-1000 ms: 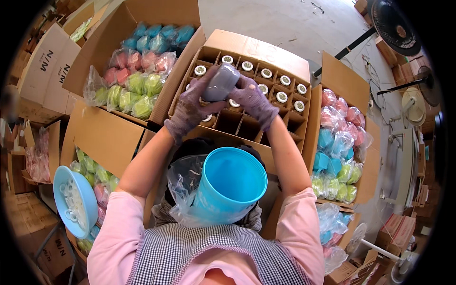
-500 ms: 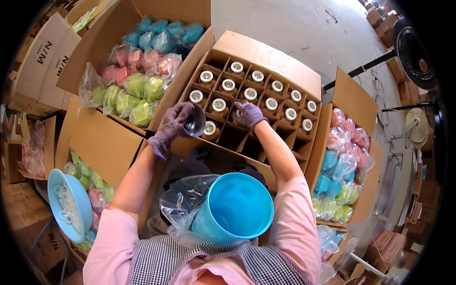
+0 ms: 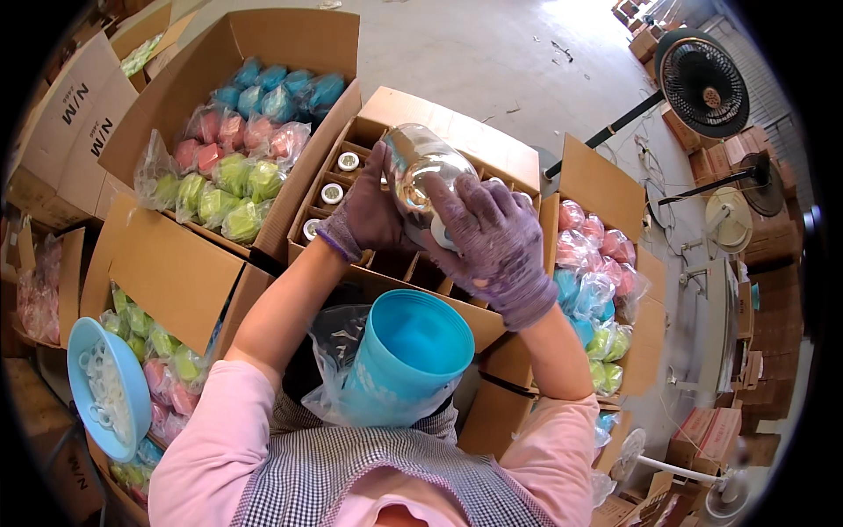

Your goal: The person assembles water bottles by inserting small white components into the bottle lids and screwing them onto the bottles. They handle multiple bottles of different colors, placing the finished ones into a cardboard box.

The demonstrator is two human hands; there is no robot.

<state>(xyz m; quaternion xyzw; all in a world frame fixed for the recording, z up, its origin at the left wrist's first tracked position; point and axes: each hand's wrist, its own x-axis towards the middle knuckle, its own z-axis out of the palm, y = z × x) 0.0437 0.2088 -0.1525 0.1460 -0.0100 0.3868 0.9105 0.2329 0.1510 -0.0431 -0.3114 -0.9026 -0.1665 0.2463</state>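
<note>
Above the divided carton, both my gloved hands are closed around a clear glass bottle (image 3: 420, 162) that lies tilted, its rounded body pointing away from me. My left hand (image 3: 369, 215) grips its left side. The fingers of my right hand (image 3: 500, 233) wrap over its right side near a pale ring that my palm partly hides. Below, the carton (image 3: 303, 255) has cardboard cells with white-ringed bottle tops (image 3: 332, 193) standing in several of them; my hands cover much of it. Close to my apron stands a blue plastic bucket (image 3: 386, 378) with a clear bag around it.
Left of the carton is a large box (image 3: 338, 110) of bagged blue, pink and green pieces. A light-blue basin (image 3: 136, 378) holds white rings at the lower left. On the right, another open box (image 3: 654, 307) holds similar bags. Standing fans (image 3: 702, 83) are behind it.
My right hand has come up from a carton cell with a glass bottle, and my left hand has joined it. The dark cup my left hand held is no longer visible. The view has shifted.
</note>
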